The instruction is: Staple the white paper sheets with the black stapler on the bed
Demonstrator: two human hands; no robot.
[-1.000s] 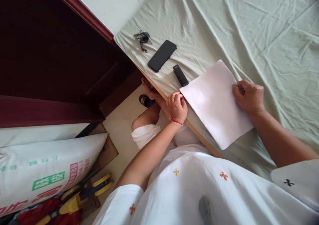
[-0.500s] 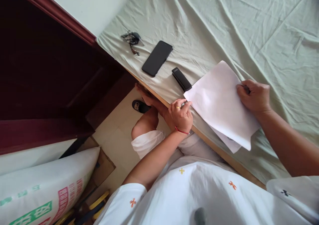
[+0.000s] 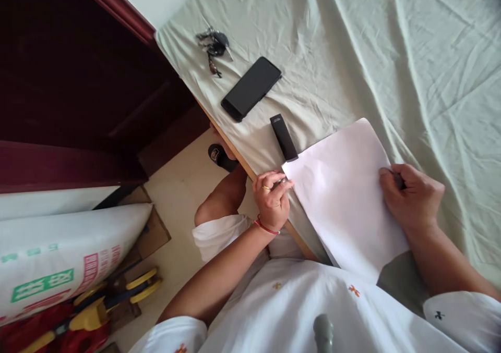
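White sheets of paper (image 3: 344, 196) lie over the bed's edge, their near end reaching my shirt. My right hand (image 3: 413, 199) is closed on the right edge of the paper, thumb on top; something dark shows inside its curled fingers. At the left edge, near a corner, my left hand (image 3: 273, 199) pinches the paper with its fingertips; a small silvery bit shows among the fingers, too small to name. A black stapler (image 3: 284, 138) rests on the sheet just beyond the left hand, one end meeting the paper's corner.
Farther along the bed sheet (image 3: 332, 56) lie a black phone (image 3: 251, 88) and a bunch of keys (image 3: 214, 45). The bed's wooden edge (image 3: 230, 144) runs beside my legs. On the floor side stand a large white sack (image 3: 70, 254) and a yellow-and-blue toy (image 3: 94, 314).
The paper and both hands have come nearer my body, and the lower sheet's corner no longer shows. The camera view has shifted, and the stapler sits at a slightly steeper angle.
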